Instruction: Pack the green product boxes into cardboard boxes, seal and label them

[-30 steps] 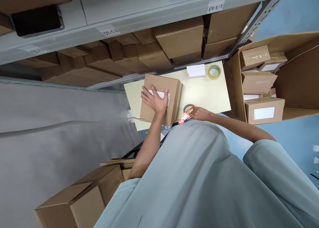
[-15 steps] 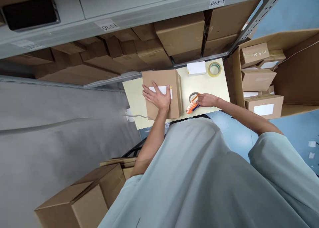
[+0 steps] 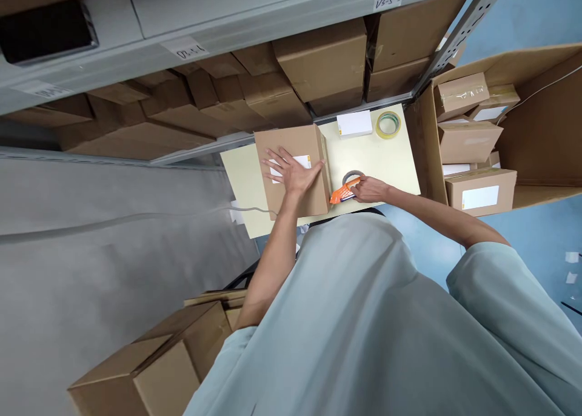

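Observation:
A brown cardboard box (image 3: 305, 194) with a white label stands on a small pale yellow table (image 3: 386, 161). My left hand (image 3: 291, 172) lies flat on top of the box, fingers spread over the label. My right hand (image 3: 369, 189) grips an orange tape dispenser (image 3: 343, 193) with a grey tape roll, held against the box's right side near the table's front edge.
A white pad (image 3: 354, 124) and a roll of clear tape (image 3: 388, 124) lie at the table's far edge. A large open carton (image 3: 541, 131) on the right holds several labelled boxes. Shelving (image 3: 254, 22) with stacked boxes stands behind. More cartons (image 3: 159, 361) sit at lower left.
My right hand has brought the tape dispenser left until it meets the box's side. My left hand stays on the box top, and the box has turned squarer on the table.

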`<action>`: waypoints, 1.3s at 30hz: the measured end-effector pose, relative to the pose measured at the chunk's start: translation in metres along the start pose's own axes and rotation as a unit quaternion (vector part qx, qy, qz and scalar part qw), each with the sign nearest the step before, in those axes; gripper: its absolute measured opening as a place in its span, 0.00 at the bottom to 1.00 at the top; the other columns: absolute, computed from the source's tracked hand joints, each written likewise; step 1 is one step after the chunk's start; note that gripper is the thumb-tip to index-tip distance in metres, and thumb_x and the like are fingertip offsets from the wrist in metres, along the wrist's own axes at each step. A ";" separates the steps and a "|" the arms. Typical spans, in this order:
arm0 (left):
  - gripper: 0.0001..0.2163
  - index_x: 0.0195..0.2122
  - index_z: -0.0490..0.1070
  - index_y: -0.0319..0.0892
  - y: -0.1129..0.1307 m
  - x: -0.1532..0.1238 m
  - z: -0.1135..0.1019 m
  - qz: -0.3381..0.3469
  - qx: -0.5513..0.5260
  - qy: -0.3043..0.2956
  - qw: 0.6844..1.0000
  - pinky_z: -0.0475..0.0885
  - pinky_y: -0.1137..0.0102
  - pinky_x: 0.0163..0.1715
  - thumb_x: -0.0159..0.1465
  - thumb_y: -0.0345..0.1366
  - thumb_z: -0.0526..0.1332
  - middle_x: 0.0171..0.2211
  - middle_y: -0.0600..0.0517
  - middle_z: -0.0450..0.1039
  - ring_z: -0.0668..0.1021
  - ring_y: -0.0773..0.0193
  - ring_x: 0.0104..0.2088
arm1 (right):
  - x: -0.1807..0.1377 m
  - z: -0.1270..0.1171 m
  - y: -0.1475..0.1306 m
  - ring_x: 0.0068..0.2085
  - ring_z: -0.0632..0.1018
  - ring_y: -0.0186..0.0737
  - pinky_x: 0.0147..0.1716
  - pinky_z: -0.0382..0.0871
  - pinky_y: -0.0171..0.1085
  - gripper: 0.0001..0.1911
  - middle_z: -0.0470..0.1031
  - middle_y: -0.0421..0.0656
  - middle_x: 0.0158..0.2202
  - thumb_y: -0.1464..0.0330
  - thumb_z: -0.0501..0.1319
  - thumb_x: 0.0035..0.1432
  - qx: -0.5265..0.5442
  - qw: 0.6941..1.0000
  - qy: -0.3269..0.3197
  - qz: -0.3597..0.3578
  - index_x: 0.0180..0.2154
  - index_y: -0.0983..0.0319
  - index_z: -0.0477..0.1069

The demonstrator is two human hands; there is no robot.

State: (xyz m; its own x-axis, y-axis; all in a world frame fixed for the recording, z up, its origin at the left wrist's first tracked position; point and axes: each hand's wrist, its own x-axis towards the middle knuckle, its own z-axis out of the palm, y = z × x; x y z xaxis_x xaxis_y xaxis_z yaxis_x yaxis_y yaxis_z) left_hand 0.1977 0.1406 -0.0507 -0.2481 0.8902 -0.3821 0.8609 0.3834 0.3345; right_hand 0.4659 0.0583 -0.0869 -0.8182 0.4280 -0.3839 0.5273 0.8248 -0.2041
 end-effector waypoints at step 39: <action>0.65 0.86 0.37 0.35 -0.002 -0.011 0.005 0.071 0.029 -0.012 0.997 0.25 0.29 0.78 0.58 0.56 0.75 0.85 0.31 0.19 0.27 0.22 0.82 | -0.045 -0.065 0.182 0.44 0.86 0.57 0.54 0.66 0.49 0.32 0.89 0.59 0.43 0.49 0.53 0.82 -0.057 0.992 -0.065 0.089 0.60 0.72 0.76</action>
State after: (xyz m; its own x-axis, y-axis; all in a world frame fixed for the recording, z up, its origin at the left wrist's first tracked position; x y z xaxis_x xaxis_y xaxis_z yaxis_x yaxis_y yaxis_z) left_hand 0.2002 0.1292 -0.0514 -0.1116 0.9284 -0.3544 0.9108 0.2382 0.3371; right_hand 0.5834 0.2131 -0.0479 -0.6738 0.5256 -0.5193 0.6252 0.7802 -0.0215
